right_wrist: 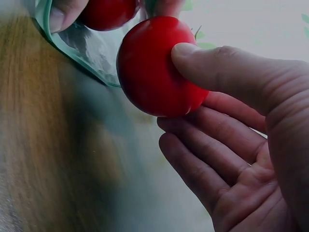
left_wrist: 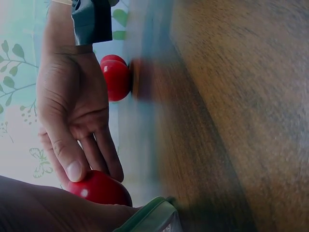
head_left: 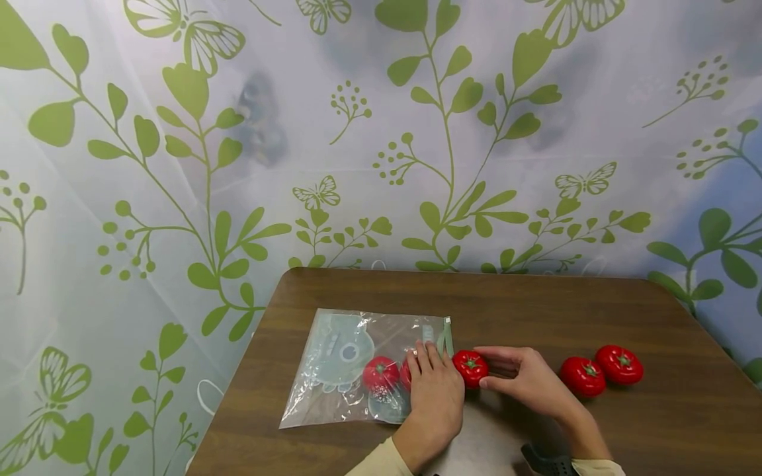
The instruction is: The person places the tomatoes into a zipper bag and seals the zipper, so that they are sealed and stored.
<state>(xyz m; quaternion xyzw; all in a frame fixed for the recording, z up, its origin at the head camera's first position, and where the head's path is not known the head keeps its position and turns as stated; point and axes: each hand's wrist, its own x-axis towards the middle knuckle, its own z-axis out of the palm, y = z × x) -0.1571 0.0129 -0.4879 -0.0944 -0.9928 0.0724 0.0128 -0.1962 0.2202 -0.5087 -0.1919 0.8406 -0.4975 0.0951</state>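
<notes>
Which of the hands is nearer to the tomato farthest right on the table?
Right. The right hand pinches another tomato, with one loose tomato between that hand and the farthest-right tomato. The left hand is farther away, on the clear bag.

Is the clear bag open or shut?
Open: the bag shows parted green edges in the right wrist view, a tomato within.

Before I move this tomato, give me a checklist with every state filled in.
1. Grip: ok; the right hand pinches the held tomato between thumb and fingers.
2. Bag mouth open: ok; its green rim gapes beside that tomato.
3. Bag steadied: ok; the left hand rests on the clear zip bag.
4. Entry free: not ok, I'd say; a bagged tomato sits just inside.
5. Wrist clear of the nearest loose tomato: cannot tell.
</notes>
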